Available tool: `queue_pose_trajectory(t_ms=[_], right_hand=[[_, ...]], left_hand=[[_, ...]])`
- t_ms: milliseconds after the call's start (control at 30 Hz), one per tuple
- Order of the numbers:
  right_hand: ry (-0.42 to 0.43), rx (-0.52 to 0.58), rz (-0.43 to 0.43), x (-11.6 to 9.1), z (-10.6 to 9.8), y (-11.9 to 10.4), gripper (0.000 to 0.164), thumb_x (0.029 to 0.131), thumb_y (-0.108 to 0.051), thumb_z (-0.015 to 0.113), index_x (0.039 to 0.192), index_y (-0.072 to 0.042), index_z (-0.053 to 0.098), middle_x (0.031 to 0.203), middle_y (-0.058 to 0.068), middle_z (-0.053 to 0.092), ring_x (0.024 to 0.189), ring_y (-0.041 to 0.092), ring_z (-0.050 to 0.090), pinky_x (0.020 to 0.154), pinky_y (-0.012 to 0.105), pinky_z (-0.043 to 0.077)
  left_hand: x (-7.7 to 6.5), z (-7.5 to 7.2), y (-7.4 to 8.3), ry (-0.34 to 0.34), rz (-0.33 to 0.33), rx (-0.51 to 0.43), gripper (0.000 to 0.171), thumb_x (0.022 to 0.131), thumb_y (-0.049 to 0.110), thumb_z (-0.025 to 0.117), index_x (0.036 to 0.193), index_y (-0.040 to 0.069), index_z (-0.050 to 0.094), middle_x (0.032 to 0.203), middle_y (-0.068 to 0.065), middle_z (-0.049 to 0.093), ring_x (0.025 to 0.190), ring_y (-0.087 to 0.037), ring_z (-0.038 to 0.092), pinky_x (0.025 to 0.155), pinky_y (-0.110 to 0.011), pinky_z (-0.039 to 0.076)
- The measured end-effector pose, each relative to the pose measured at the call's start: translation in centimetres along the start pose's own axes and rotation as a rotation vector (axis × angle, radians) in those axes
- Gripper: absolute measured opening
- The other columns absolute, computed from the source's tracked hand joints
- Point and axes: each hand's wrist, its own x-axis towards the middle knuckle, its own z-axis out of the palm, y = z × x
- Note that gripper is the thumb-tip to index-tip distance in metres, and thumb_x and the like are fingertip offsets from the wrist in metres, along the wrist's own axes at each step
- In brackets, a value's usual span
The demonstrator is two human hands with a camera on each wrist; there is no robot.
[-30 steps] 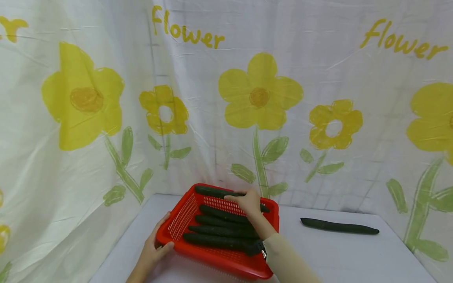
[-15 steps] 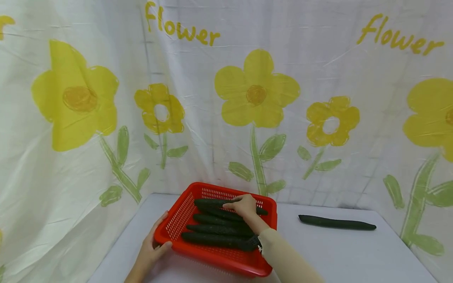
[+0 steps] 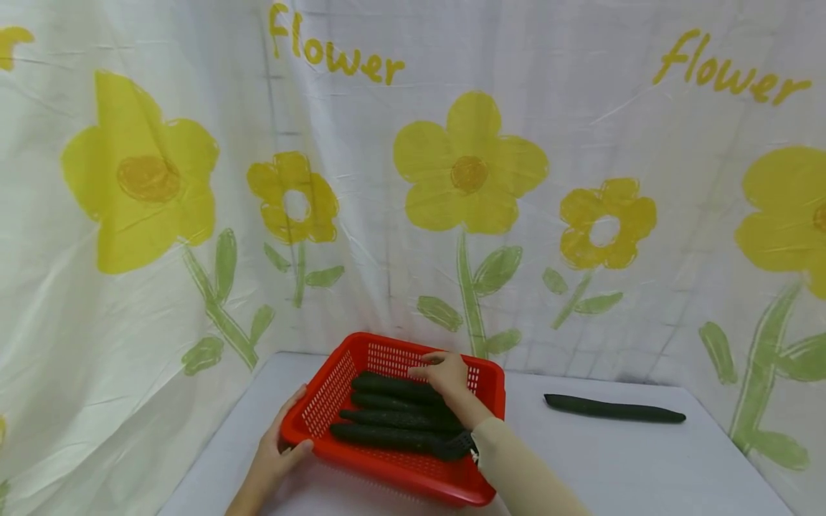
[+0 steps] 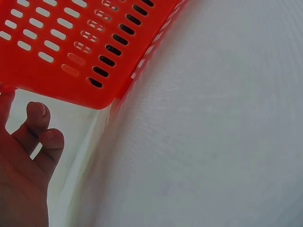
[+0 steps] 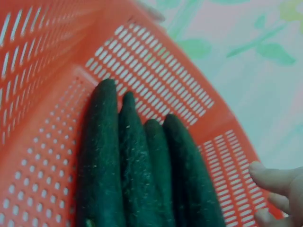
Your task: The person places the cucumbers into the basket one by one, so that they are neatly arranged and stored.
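A red plastic basket with slotted walls sits on the table. Inside it several dark green cucumbers lie side by side, their right ends partly hidden by my right arm. At the basket's left corner my left hand grips the rim, thumb on the near side. Over the far part of the basket is my right hand, thumb and fingers apart, just beyond the farthest cucumber. Nothing is between those fingers in the right wrist view, where the thumb shows beside the slotted wall.
One more cucumber lies on the white table to the right of the basket. A white curtain with yellow flowers hangs right behind the table. A black strap is around my right wrist.
My right hand lowered a cucumber into the far side of the basket and let it go; its fingers have since spread. My left hand keeps its grip on the rim.
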Motion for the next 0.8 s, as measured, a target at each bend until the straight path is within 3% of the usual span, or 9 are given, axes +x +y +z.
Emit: queue_pose_trajectory(t_ms=[200, 367, 433, 467, 533, 667, 733, 800], right_hand=[[-0.035, 0.031, -0.059, 0.2, -2.4, -0.2, 0.047, 0.083, -0.026, 0.092, 0.123, -0.006, 0.078, 0.114, 0.015, 0.074, 0.098, 0.029, 0.068, 0.078, 0.042, 0.059], [-0.020, 0.070, -0.057, 0.1, -6.0, 0.7, 0.047, 0.084, -0.026, 0.091, 0.125, -0.008, 0.078, 0.118, 0.015, 0.075, 0.111, 0.034, 0.067, 0.091, 0.048, 0.057], [-0.001, 0.090, -0.044, 0.1, -7.7, 1.3, 0.047, 0.085, -0.026, 0.090, 0.127, -0.007, 0.077, 0.118, 0.015, 0.075, 0.111, 0.032, 0.066, 0.091, 0.045, 0.055], [0.014, 0.091, -0.046, 0.1, -8.5, 1.6, 0.049, 0.085, -0.026, 0.090, 0.128, -0.005, 0.076, 0.117, 0.016, 0.076, 0.108, 0.028, 0.066, 0.089, 0.041, 0.055], [0.035, 0.100, -0.030, 0.2, -10.3, 2.3, 0.051, 0.087, -0.026, 0.088, 0.131, -0.004, 0.074, 0.116, 0.015, 0.076, 0.086, 0.020, 0.062, 0.073, 0.032, 0.051], [0.058, 0.086, 0.028, 0.3, -14.3, 4.6, 0.060, 0.090, -0.033, 0.086, 0.140, -0.005, 0.069, 0.121, 0.014, 0.075, 0.066, 0.013, 0.040, 0.054, 0.025, 0.034], [0.068, 0.049, 0.047, 0.1, -16.3, 6.0, 0.065, 0.091, -0.039, 0.085, 0.144, -0.006, 0.065, 0.128, 0.016, 0.073, 0.074, 0.017, 0.053, 0.060, 0.027, 0.041], [0.094, 0.007, 0.059, -0.1, -18.3, 7.5, 0.070, 0.090, -0.043, 0.085, 0.146, -0.006, 0.063, 0.135, 0.019, 0.070, 0.097, 0.028, 0.063, 0.074, 0.033, 0.049]], left_hand=[[0.0, 0.1, 0.0, 0.017, -0.040, 0.017, 0.084, 0.091, -0.005, 0.069, 0.166, 0.014, 0.036, 0.166, 0.019, 0.039, 0.137, 0.009, 0.047, 0.102, -0.012, 0.045], [0.0, 0.1, -0.1, 0.014, -0.059, 0.022, 0.083, 0.092, -0.005, 0.068, 0.166, 0.014, 0.035, 0.164, 0.022, 0.039, 0.137, 0.009, 0.047, 0.102, -0.012, 0.045], [-0.1, 0.0, 0.0, 0.018, -0.061, 0.024, 0.083, 0.093, -0.004, 0.068, 0.166, 0.014, 0.035, 0.164, 0.023, 0.039, 0.136, 0.009, 0.047, 0.102, -0.012, 0.046], [-0.1, 0.0, 0.0, 0.020, -0.064, 0.026, 0.083, 0.093, -0.004, 0.069, 0.166, 0.014, 0.036, 0.163, 0.024, 0.039, 0.136, 0.009, 0.048, 0.101, -0.012, 0.046], [-0.1, -0.1, 0.1, 0.023, -0.068, 0.029, 0.082, 0.093, -0.004, 0.069, 0.166, 0.014, 0.036, 0.163, 0.024, 0.040, 0.136, 0.009, 0.048, 0.101, -0.013, 0.047], [-0.1, 0.0, 0.3, 0.024, -0.066, 0.018, 0.082, 0.093, -0.005, 0.068, 0.166, 0.014, 0.036, 0.163, 0.023, 0.040, 0.135, 0.008, 0.049, 0.100, -0.013, 0.047], [-0.1, 0.2, 0.4, 0.015, -0.050, 0.009, 0.082, 0.093, -0.005, 0.068, 0.166, 0.013, 0.035, 0.165, 0.020, 0.039, 0.136, 0.008, 0.048, 0.101, -0.013, 0.047], [-0.1, 0.3, 0.4, 0.005, -0.029, -0.006, 0.082, 0.093, -0.006, 0.067, 0.166, 0.011, 0.034, 0.166, 0.018, 0.038, 0.138, 0.007, 0.047, 0.102, -0.013, 0.047]])
